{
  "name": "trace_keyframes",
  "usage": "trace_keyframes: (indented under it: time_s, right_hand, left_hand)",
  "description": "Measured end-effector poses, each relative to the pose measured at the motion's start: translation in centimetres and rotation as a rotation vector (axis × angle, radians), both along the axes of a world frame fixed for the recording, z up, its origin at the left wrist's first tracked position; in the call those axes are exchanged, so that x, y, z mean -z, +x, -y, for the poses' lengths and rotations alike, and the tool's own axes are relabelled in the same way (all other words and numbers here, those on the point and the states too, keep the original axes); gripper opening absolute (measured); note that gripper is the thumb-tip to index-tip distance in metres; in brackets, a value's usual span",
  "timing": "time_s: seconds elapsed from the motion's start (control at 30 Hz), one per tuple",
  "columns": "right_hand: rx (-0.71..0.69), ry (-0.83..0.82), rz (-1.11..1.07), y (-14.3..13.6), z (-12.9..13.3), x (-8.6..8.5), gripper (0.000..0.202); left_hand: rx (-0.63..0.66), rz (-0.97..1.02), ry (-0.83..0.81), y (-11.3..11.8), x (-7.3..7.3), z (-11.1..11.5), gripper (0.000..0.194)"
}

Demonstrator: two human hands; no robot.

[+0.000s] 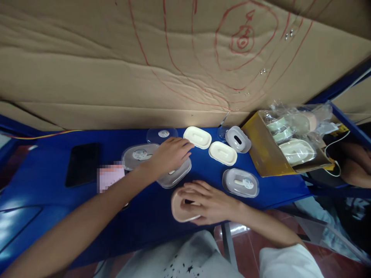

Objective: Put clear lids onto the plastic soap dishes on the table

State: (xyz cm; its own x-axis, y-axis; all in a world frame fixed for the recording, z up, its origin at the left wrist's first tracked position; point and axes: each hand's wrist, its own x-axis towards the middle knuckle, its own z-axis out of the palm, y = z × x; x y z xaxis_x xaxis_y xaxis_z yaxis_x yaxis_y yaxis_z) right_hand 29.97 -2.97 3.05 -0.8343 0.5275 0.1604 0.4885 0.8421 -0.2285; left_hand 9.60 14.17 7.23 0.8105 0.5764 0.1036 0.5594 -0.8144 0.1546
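Observation:
My left hand reaches over the clear-topped oval containers, fingers stretched out and holding nothing. Its fingertips are close to a cream oval lid with a raised oblong middle. Below the hand sits a grey clear-topped container, partly covered by it. Another grey container with a round sticker lies left of the wrist. Near the table's front edge, my right hand is closed over a pinkish-beige oval box that shows a dark opening. The fingers hide much of that box.
A second cream lid, a tilted grey piece with a dark slot and a stickered container lie to the right. A cardboard box holds bagged parts. A dark tablet-like slab lies left. A person's arm shows far right.

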Motion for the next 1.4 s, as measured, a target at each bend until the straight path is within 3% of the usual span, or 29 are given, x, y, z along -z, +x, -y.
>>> trace_keyframes:
  time_s: [0.07, 0.13, 0.27, 0.37, 0.47, 0.63, 0.77, 0.83, 0.9, 1.0, 1.07, 1.17, 1.23, 1.3, 1.4]
  right_hand:
    - [0.042, -0.025, -0.028, 0.3, 1.8, 0.0, 0.046]
    - [0.151, -0.065, -0.055, 0.9, 3.9, 0.1, 0.047]
    - [0.421, -0.098, -0.149, 2.5, 6.9, 0.7, 0.047]
    - [0.528, -0.086, -0.169, 3.2, 7.5, 1.3, 0.044]
    - [0.529, -0.079, -0.121, 3.4, 7.1, 1.3, 0.045]
    - [0.527, -0.136, -0.05, 4.1, 7.4, 0.5, 0.072]
    - [0.601, -0.182, -0.003, 5.7, 8.6, 0.3, 0.082]
    - [0.616, -0.216, -0.004, 6.6, 8.7, 0.6, 0.08]
    - [0.618, -0.248, -0.03, 7.5, 8.2, 1.0, 0.076]
    - [0.612, -0.298, -0.116, 8.7, 7.0, 1.5, 0.073]
    - [0.629, -0.355, -0.201, 9.1, 6.3, 1.7, 0.07]
    - [0.687, -0.401, -0.365, 9.0, 5.6, 2.1, 0.066]
    - [0.695, -0.411, -0.46, 8.2, 5.5, 2.2, 0.067]
    - [0.646, -0.421, -0.501, 6.8, 5.6, 2.0, 0.071]
    - [0.497, -0.445, -0.425, 4.1, 6.0, 1.4, 0.071]
  left_hand:
    - [-0.01, -0.072, -0.026, 2.7, 0.5, -3.3, 0.025]
    - [-0.032, -0.132, -0.043, 4.9, 1.2, -6.0, 0.042]
    - [-0.015, -0.214, -0.11, 7.1, 2.2, -8.7, 0.075]
    - [-0.005, -0.249, -0.144, 7.8, 2.3, -9.0, 0.083]
    - [-0.013, -0.261, -0.156, 8.1, 2.3, -8.8, 0.089]
    - [-0.002, -0.249, -0.197, 7.9, 2.5, -8.3, 0.091]
    - [0.004, -0.162, -0.174, 6.8, 1.4, -7.5, 0.086]
    - [0.003, -0.101, -0.148, 5.5, 0.3, -5.9, 0.085]
    - [-0.012, -0.042, -0.127, 3.3, -1.0, -2.9, 0.084]
    - [-0.036, 0.161, -0.106, -1.5, -2.2, 4.0, 0.086]
    - [-0.074, 0.222, -0.149, -5.2, -2.0, 9.4, 0.084]
    - [-0.143, 0.229, -0.283, -9.8, 0.1, 16.2, 0.08]
    - [-0.214, 0.19, -0.37, -11.5, 2.2, 19.0, 0.08]
    - [-0.283, 0.175, -0.379, -12.0, 4.4, 20.4, 0.08]
    - [-0.305, 0.201, -0.376, -11.4, 6.8, 20.8, 0.082]
